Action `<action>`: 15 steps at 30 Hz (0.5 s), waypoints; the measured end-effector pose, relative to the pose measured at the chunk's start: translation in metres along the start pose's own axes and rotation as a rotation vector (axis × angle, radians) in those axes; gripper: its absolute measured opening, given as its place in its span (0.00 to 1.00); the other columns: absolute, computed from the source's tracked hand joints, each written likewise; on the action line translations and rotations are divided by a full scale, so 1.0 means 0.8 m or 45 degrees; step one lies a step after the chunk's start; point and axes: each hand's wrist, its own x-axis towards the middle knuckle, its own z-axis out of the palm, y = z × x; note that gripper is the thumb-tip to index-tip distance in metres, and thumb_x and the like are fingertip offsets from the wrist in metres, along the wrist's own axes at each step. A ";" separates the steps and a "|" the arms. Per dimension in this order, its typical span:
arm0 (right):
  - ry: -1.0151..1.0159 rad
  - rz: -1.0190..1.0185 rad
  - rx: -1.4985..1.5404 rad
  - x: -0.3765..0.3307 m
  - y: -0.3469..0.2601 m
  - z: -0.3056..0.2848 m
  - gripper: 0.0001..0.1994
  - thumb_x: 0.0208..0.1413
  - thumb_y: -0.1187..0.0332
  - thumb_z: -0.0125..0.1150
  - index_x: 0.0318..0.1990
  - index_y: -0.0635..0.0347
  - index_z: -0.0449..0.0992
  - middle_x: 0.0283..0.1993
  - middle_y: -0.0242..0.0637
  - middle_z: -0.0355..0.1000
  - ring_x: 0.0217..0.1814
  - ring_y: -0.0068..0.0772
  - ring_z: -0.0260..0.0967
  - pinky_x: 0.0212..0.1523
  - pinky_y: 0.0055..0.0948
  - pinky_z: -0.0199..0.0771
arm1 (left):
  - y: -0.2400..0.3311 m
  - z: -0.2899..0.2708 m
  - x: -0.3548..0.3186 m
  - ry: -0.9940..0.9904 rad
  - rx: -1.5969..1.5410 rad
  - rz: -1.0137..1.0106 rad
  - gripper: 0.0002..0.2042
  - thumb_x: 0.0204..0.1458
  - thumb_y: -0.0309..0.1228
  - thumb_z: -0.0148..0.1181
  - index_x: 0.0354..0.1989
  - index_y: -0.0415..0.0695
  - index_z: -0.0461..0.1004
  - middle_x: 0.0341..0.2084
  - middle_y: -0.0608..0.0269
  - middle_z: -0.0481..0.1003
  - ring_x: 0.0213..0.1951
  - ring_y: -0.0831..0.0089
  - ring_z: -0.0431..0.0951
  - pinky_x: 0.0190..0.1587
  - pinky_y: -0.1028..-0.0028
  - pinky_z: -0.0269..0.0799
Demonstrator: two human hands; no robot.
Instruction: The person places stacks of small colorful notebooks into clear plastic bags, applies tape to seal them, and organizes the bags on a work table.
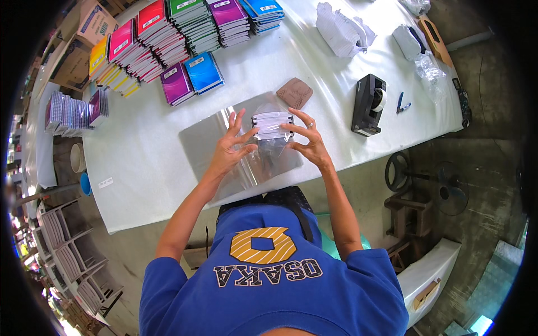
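A small stack of white pieces with dark ends (272, 125), wrapped in clear plastic film, lies between my hands over a grey sheet (204, 140) on the table. My left hand (231, 147) has fingertips at the stack's left end, its thumb low by the film and its index finger raised. At the right end my right hand (311, 144), with a ring on one finger, has its fingers curved over the stack and its thumb below. Loose clear film (260, 159) spreads beneath the stack toward me. Just beyond it sits a brown square pad (295, 93).
Several stacks of coloured spiral notebooks (190, 28) stand at the far left, with a purple notebook (177, 84) and a blue notebook (204, 73) nearer. On the right are a black tape dispenser (367, 106), blue-handled cutters (402, 104) and crumpled plastic bags (342, 33).
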 end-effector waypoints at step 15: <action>0.047 -0.166 -0.433 0.011 -0.054 0.025 0.27 0.29 0.60 0.77 0.46 0.38 0.80 0.71 0.38 0.51 0.73 0.47 0.43 0.71 0.54 0.41 | 0.002 0.011 0.012 0.096 -0.040 0.131 0.28 0.41 0.32 0.72 0.55 0.63 0.75 0.70 0.63 0.50 0.72 0.60 0.40 0.70 0.60 0.44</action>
